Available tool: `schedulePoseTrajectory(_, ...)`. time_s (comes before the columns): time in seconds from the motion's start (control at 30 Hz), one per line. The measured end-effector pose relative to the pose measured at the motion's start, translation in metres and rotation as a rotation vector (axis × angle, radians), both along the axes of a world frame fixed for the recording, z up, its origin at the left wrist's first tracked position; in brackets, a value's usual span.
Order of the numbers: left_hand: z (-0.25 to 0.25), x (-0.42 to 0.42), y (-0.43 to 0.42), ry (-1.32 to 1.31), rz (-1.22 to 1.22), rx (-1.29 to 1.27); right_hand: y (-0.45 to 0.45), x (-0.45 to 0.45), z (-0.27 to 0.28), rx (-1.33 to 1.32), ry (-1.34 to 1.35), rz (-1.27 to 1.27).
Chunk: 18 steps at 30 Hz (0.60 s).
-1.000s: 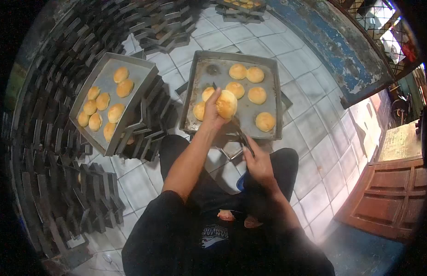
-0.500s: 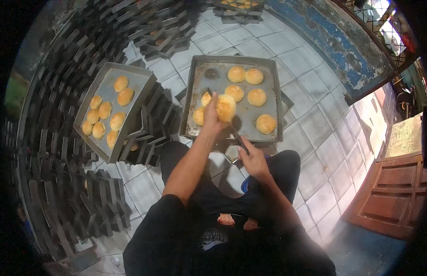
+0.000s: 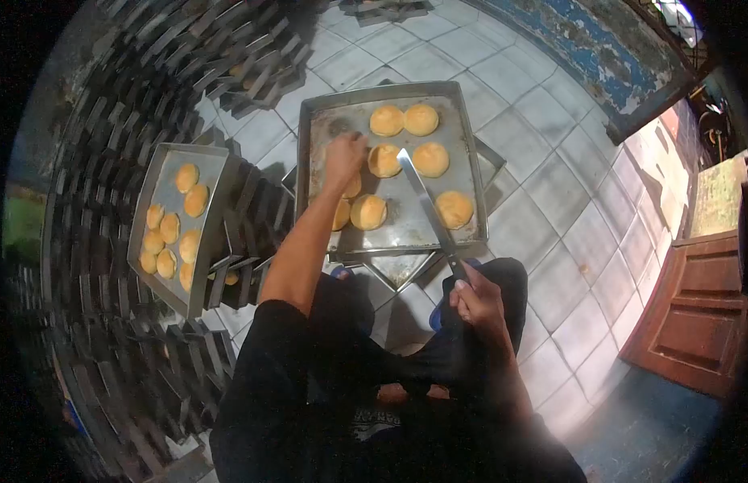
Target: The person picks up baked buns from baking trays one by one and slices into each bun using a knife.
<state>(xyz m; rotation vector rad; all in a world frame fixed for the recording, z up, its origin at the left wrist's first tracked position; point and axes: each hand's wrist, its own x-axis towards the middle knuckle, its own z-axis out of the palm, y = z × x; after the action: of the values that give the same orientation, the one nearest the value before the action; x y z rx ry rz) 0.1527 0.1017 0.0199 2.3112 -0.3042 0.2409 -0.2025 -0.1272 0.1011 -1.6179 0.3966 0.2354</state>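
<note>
My right hand [image 3: 477, 299] is closed around the dark handle of a long knife [image 3: 426, 200]. Its blade points up and away over the metal baking tray [image 3: 406, 238], crossing between round golden buns. My left hand [image 3: 344, 159] is over the tray's left side, fingers bent and loosely apart, with nothing visible in them. Just right of its fingers sits a bun [image 3: 383, 161]. Another bun [image 3: 368, 212], with a pale edge on its right, lies nearer me. My left wrist partly covers a bun [image 3: 353, 187]. Two buns [image 3: 404, 120] touch at the back.
A second tray [image 3: 215, 173] of several buns is tilted at the left, on a stack of metal trays. More dark stacked trays [image 3: 132, 338] line the left side. White tiles [image 3: 543, 266] cover the floor. A brown wooden door panel [image 3: 692, 310] stands at the right.
My left hand has let go of a bun, now lying on the tray, and moved away from me. My right hand has drawn the knife back from that bun, toward the lower right.
</note>
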Motion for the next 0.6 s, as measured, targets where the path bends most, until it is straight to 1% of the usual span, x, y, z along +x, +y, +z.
schedulePoseTrajectory(0.03,-0.002,-0.001,-0.011,0.007,-0.010,0.005,0.000,-0.002,-0.006,0.005,0.007,-0.010)
schedulePoseTrajectory(0.1,-0.007,0.003,-0.034,-0.257,-0.241,0.311,-0.005,-0.004,-0.016,0.082,-0.016,0.013)
schedulePoseTrajectory(0.13,-0.013,0.003,-0.045,-0.068,-0.180,0.388,-0.006,-0.007,-0.015,0.126,0.001,0.008)
schedulePoseTrajectory(0.17,-0.024,0.004,-0.049,-0.070,-0.186,0.386,-0.005,-0.009,-0.012,0.125,0.000,0.002)
schedulePoseTrajectory(0.23,-0.041,0.010,-0.057,0.029,-0.159,0.604,-0.004,-0.009,-0.007,0.324,0.096,-0.116)
schedulePoseTrajectory(0.27,-0.047,0.014,-0.058,0.020,-0.160,0.601,-0.004,-0.010,-0.006,0.322,0.086,-0.119)
schedulePoseTrajectory(0.33,-0.039,0.017,-0.057,0.034,-0.163,0.661,-0.004,-0.011,-0.006,0.430,0.037,-0.128)
schedulePoseTrajectory(0.37,-0.034,0.019,-0.055,0.022,-0.164,0.663,-0.005,-0.012,-0.007,0.432,0.025,-0.130)
schedulePoseTrajectory(0.43,0.006,0.002,-0.048,0.338,-0.198,0.546,-0.004,-0.015,-0.010,0.435,-0.010,-0.117)
schedulePoseTrajectory(0.47,-0.004,-0.003,-0.043,0.328,-0.190,0.551,-0.003,-0.016,-0.011,0.441,-0.020,-0.110)
schedulePoseTrajectory(0.53,-0.036,-0.011,-0.035,0.154,-0.279,0.432,-0.001,-0.015,-0.012,0.432,-0.039,-0.154)
schedulePoseTrajectory(0.57,-0.031,-0.024,-0.029,0.142,-0.275,0.433,0.002,-0.014,-0.013,0.433,-0.051,-0.150)
schedulePoseTrajectory(0.6,-0.026,-0.039,-0.024,0.238,-0.260,0.173,0.003,-0.013,-0.015,0.409,-0.062,-0.161)
